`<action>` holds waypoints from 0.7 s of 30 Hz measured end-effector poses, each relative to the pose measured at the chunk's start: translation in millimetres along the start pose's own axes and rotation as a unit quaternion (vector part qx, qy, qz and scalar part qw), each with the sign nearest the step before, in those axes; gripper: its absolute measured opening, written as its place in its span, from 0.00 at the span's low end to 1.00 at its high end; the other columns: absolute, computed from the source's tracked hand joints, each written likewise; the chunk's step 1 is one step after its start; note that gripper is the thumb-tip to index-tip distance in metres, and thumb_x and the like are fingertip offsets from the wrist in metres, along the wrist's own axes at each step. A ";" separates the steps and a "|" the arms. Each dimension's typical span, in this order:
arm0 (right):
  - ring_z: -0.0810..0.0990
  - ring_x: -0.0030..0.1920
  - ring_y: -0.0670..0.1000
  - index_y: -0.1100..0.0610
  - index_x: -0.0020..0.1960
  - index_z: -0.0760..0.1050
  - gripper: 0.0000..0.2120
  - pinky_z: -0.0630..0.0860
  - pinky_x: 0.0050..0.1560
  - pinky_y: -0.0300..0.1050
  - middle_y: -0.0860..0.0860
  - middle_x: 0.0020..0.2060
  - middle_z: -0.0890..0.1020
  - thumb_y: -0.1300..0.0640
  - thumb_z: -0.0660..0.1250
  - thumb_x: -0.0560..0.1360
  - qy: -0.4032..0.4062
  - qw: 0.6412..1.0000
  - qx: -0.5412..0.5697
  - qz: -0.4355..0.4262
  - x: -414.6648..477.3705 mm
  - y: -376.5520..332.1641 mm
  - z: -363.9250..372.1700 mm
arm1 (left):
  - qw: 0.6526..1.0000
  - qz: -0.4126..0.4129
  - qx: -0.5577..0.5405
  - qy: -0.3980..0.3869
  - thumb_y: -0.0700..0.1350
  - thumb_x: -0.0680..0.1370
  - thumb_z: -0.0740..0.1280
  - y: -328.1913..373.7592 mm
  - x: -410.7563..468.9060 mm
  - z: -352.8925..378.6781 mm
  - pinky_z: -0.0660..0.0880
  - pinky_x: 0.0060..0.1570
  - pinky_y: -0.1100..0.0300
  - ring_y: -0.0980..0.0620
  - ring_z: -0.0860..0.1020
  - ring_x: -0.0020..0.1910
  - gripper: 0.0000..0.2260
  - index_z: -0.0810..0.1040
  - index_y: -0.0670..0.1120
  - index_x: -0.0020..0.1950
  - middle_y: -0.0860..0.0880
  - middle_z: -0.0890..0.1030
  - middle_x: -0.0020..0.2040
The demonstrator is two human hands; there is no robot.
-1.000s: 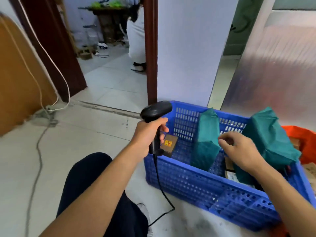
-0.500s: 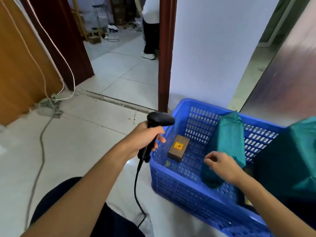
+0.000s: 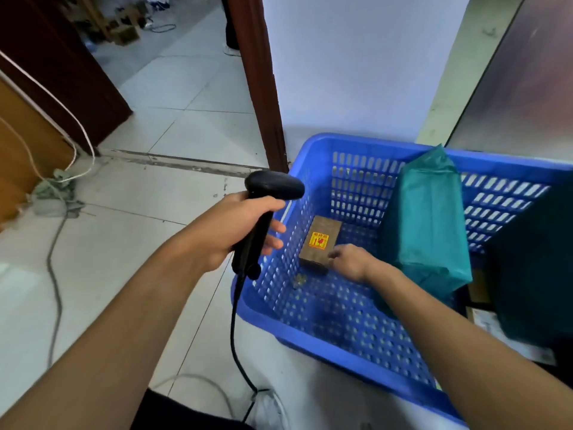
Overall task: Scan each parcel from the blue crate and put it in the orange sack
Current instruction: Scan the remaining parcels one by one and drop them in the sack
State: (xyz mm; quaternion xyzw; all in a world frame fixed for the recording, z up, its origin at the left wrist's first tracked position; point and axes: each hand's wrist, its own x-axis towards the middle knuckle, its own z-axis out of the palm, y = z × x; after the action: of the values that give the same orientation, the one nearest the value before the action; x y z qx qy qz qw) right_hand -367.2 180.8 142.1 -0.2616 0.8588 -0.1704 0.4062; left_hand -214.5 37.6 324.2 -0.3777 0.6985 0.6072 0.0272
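Carton (image 3: 321, 240), small, brown, flat on blue crate (image 3: 310, 335) floor; prob. light, stiff (warning sticker (image 3: 319, 239) on top): pinch across short sides. Right hand (image 3: 348, 262) touches near corner, grip unclear; left hand (image 3: 235, 231) clamps scanner (image 3: 273, 186).

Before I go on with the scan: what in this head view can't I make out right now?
Orange sack: outside the head view's frame.
Right hand at the brown box: fingertips hidden by the hand itself, grip unclear.
Box's sticker print: too small to read.
Dark parcel: blurred, cut by the right edge.
Whatever lies under the teal parcel: covered by it.
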 end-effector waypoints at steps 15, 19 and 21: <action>0.79 0.61 0.55 0.54 0.65 0.77 0.32 0.75 0.68 0.55 0.53 0.63 0.80 0.39 0.73 0.67 -0.009 0.962 0.260 0.082 134.9 77.9 81.7 | 0.998 -0.029 0.043 0.029 0.47 0.82 0.69 -15.0 17.7 8.0 0.80 0.58 0.40 0.46 0.84 0.38 0.08 0.80 0.45 0.59 0.40 0.87 0.49; 0.75 0.62 0.55 0.51 0.63 0.72 0.10 0.69 0.66 0.51 0.51 0.58 0.75 0.52 0.64 0.82 -0.052 0.951 0.282 0.117 65.2 25.5 50.8 | 0.998 -0.045 0.051 0.019 0.48 0.83 0.69 -25.5 22.0 12.1 0.80 0.59 0.41 0.46 0.85 0.38 0.09 0.80 0.44 0.58 0.40 0.87 0.49; 0.75 0.57 0.52 0.52 0.61 0.71 0.08 0.68 0.63 0.50 0.51 0.59 0.75 0.52 0.63 0.83 -0.051 0.942 0.311 0.117 64.3 20.0 48.5 | 0.997 -0.045 0.058 0.017 0.48 0.83 0.69 -25.4 22.4 13.0 0.80 0.59 0.42 0.46 0.85 0.39 0.09 0.80 0.44 0.58 0.41 0.87 0.49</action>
State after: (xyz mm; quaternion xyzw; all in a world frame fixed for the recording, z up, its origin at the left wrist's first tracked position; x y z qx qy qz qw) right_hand -369.6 155.2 63.2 -0.0285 0.7659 -0.3670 0.5272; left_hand -221.7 38.3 288.6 -0.4169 0.7152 0.5572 0.0645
